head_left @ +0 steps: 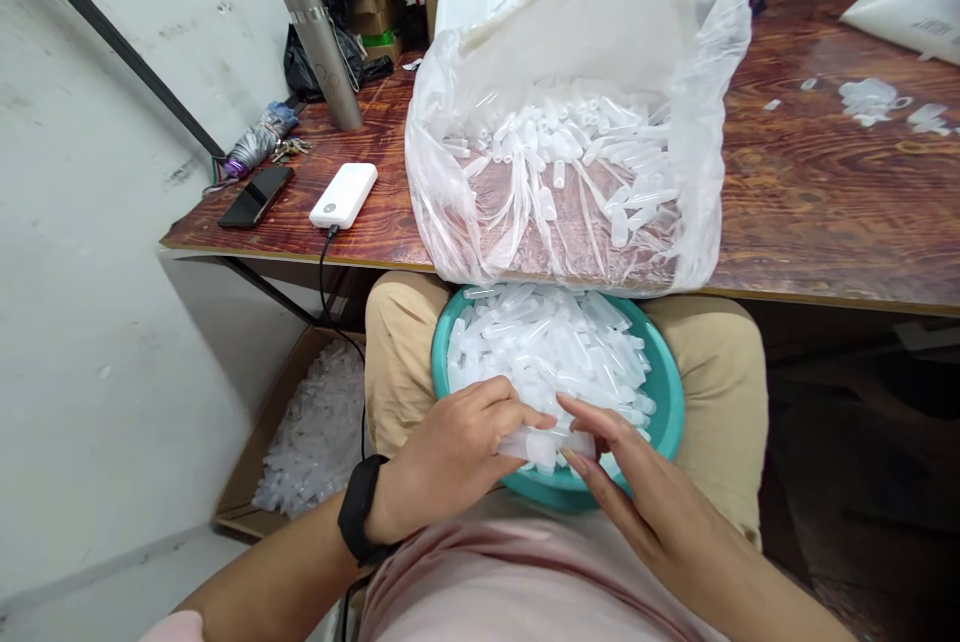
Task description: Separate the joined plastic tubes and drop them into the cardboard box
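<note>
Teal basin (673, 402), white pieces (547, 342), brown-grained table (825, 222)

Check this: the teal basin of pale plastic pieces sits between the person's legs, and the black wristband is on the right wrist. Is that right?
Not quite: the black wristband is on the left wrist, not the right, as the head view shows. The teal basin of pale plastic pieces does sit between the person's legs.

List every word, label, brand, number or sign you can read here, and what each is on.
No text is clear enough to quote.
White bag at the far right: grey printing, too small and blurred to read.
Metal flask: rounded mark on its side, can't be made out.
White power bank: small round mark, no readable letters.
</note>
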The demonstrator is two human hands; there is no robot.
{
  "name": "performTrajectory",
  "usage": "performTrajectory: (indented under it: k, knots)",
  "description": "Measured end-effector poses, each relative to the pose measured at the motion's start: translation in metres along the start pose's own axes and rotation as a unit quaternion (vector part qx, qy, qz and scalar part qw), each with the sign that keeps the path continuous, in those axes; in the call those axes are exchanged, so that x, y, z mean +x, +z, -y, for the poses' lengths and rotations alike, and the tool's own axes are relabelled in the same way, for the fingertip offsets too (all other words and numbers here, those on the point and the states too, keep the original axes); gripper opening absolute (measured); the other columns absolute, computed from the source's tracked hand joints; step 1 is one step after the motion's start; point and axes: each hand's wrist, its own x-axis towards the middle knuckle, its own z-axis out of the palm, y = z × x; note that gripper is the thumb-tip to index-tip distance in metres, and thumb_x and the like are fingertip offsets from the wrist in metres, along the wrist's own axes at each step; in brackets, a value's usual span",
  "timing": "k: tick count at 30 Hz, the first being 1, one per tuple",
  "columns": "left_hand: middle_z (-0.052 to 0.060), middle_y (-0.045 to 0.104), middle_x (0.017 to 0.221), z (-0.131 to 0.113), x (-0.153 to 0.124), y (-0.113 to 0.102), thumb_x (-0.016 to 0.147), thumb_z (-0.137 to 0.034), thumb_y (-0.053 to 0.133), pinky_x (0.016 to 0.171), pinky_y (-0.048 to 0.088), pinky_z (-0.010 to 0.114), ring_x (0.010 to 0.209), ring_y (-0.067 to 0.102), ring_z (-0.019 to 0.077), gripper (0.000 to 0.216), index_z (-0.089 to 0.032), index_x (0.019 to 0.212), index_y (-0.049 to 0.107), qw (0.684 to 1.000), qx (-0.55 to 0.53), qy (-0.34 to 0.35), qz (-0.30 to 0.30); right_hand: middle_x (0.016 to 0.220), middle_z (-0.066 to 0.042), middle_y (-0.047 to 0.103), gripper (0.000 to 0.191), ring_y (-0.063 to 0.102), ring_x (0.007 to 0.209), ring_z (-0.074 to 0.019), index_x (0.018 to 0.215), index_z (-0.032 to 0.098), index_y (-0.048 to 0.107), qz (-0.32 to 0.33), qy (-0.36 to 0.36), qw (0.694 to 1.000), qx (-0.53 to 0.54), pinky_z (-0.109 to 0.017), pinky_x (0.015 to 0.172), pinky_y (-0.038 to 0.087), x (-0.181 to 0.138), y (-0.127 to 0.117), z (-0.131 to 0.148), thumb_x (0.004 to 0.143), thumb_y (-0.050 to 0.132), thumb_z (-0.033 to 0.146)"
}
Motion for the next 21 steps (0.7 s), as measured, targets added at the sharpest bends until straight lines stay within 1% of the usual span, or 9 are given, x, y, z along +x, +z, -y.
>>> performTrajectory:
  k: [2, 4, 5, 8, 11, 12, 15, 18, 21]
  knots:
    - [0.006, 0.065, 0.107, 0.0, 0.0, 0.001, 0.093, -0.006, 0.058, 0.092, 0.054, 0.032, 0.1, 0.064, 0.0197, 0.035, -0.016, 0.125, 0.066, 1.0, 0.001, 0.003, -0.001, 0.129, -0.011, 0.072, 0.042, 0.074, 0.11, -0.0226, 0.149, 0.03, 0.044, 0.022, 0.007, 1.0, 0.003, -0.035, 0.09, 0.062, -0.002, 0.001, 0.001, 0.108, 0.042, 0.039]
    - [0.006, 0.065, 0.107, 0.0, 0.0, 0.002, 0.093, -0.006, 0.056, 0.092, 0.053, 0.032, 0.101, 0.063, 0.0201, 0.035, -0.017, 0.124, 0.066, 1.0, 0.011, 0.013, 0.0, 0.123, -0.01, 0.074, 0.04, 0.076, 0.102, -0.0213, 0.148, 0.03, 0.044, 0.044, 0.036, 0.998, 0.011, -0.034, 0.084, 0.063, -0.003, 0.001, 0.002, 0.11, 0.035, 0.037]
    - [0.006, 0.065, 0.107, -0.001, 0.0, 0.002, 0.093, -0.006, 0.055, 0.092, 0.053, 0.032, 0.101, 0.063, 0.02, 0.035, -0.018, 0.124, 0.066, 1.0, 0.014, 0.014, 0.0, 0.118, -0.009, 0.075, 0.041, 0.076, 0.098, -0.0208, 0.15, 0.03, 0.041, 0.049, 0.049, 0.998, 0.011, -0.033, 0.082, 0.063, -0.004, 0.0, 0.002, 0.11, 0.036, 0.038]
    - [0.005, 0.064, 0.105, -0.002, 0.0, 0.002, 0.092, -0.004, 0.054, 0.092, 0.053, 0.031, 0.1, 0.063, 0.0191, 0.037, -0.018, 0.124, 0.067, 1.0, 0.007, 0.01, -0.002, 0.117, -0.009, 0.073, 0.046, 0.075, 0.098, -0.021, 0.153, 0.031, 0.038, 0.035, 0.042, 0.998, 0.006, -0.033, 0.084, 0.062, -0.003, -0.001, 0.003, 0.108, 0.04, 0.043]
    - [0.005, 0.064, 0.104, -0.004, 0.0, 0.003, 0.092, -0.004, 0.054, 0.092, 0.053, 0.031, 0.101, 0.063, 0.0194, 0.038, -0.019, 0.125, 0.067, 1.0, 0.004, 0.01, -0.005, 0.108, -0.006, 0.075, 0.042, 0.075, 0.089, -0.0179, 0.151, 0.032, 0.04, 0.028, 0.05, 0.998, 0.02, -0.029, 0.077, 0.061, -0.001, -0.003, 0.005, 0.11, 0.034, 0.04]
    - [0.005, 0.064, 0.104, -0.004, 0.0, 0.003, 0.093, -0.005, 0.054, 0.092, 0.053, 0.031, 0.101, 0.063, 0.0194, 0.037, -0.019, 0.124, 0.067, 1.0, 0.003, 0.007, -0.008, 0.107, -0.006, 0.075, 0.042, 0.075, 0.089, -0.0178, 0.151, 0.032, 0.039, 0.027, 0.05, 0.998, 0.019, -0.029, 0.077, 0.061, 0.0, -0.003, 0.006, 0.11, 0.035, 0.04]
    - [0.005, 0.064, 0.102, -0.004, -0.001, 0.004, 0.093, -0.006, 0.055, 0.092, 0.054, 0.031, 0.1, 0.063, 0.019, 0.035, -0.018, 0.123, 0.068, 1.0, -0.012, -0.006, -0.013, 0.112, -0.006, 0.073, 0.044, 0.075, 0.093, -0.0181, 0.152, 0.033, 0.037, 0.017, 0.032, 0.999, 0.005, -0.03, 0.081, 0.062, 0.0, -0.005, 0.006, 0.109, 0.041, 0.041]
    - [0.004, 0.064, 0.103, -0.002, -0.003, 0.006, 0.093, -0.006, 0.056, 0.094, 0.054, 0.031, 0.099, 0.064, 0.0184, 0.033, -0.018, 0.122, 0.068, 0.999, -0.033, -0.009, -0.004, 0.107, -0.005, 0.075, 0.041, 0.076, 0.087, -0.0169, 0.15, 0.033, 0.038, 0.024, 0.032, 0.999, 0.0, -0.028, 0.076, 0.062, -0.003, -0.005, 0.004, 0.11, 0.039, 0.037]
    - [0.004, 0.065, 0.105, -0.001, -0.005, 0.012, 0.095, -0.009, 0.057, 0.094, 0.054, 0.032, 0.102, 0.064, 0.019, 0.03, -0.019, 0.121, 0.067, 0.999, -0.038, -0.024, 0.004, 0.118, -0.009, 0.073, 0.04, 0.075, 0.103, -0.0211, 0.147, 0.031, 0.042, 0.009, -0.012, 1.0, -0.014, -0.034, 0.087, 0.061, -0.005, 0.0, 0.005, 0.107, 0.045, 0.038]
